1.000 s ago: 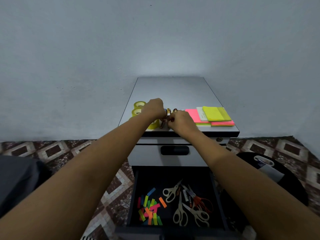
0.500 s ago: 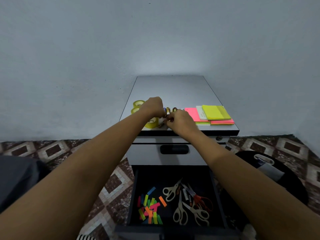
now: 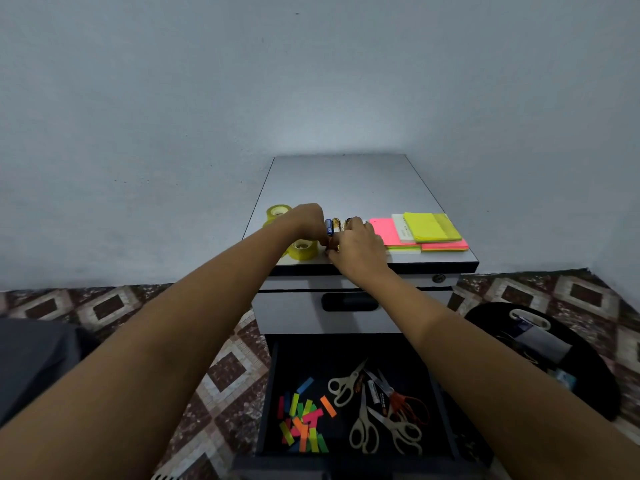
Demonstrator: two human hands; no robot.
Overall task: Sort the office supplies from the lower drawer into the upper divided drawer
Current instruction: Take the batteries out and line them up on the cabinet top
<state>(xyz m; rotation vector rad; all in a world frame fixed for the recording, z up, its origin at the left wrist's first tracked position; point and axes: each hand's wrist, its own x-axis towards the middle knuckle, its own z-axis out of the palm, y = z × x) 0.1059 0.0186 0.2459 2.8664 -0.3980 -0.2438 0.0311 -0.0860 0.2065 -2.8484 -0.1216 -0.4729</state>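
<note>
Both hands closed on a short row of small cylinders (image 3: 333, 226): left hand (image 3: 307, 220) curled against the blue one at the row's end, right hand (image 3: 358, 245) bent over the patterned ones beside it. All lying on the cabinet top (image 3: 346, 183), close to its front edge. Blue first, then glossy cream-and-brown print; too small to name for certain. Fingertips tucked behind knuckles, so the exact pinch not visible; near ends of the cylinders covered by the right hand.

Just left of the grip, two yellow tape rolls (image 3: 303, 250), the farther one half hidden by the left hand. Just right of the grip, stacked sticky pads (image 3: 431, 227): pink lowest, a white one, yellow-green on top, reaching almost to the top's right edge. Behind the grip, bare grey surface back to the wall (image 3: 311, 81).

Below the grip, upper drawer (image 3: 294, 317) closed, its dark handle slot partly crossed by the right forearm. Lower again, lower drawer (image 3: 311, 358) pulled open between the forearms: heap of coloured page flags (image 3: 303, 424) toward its left, tangle of scissors (image 3: 363, 427) toward its right, one pair orange-handled, the rest pale. Front lip cut off at the bottom of the view. Patterned floor tiles (image 3: 225, 368) either side; blurred dark bag (image 3: 554, 358) to the right.
</note>
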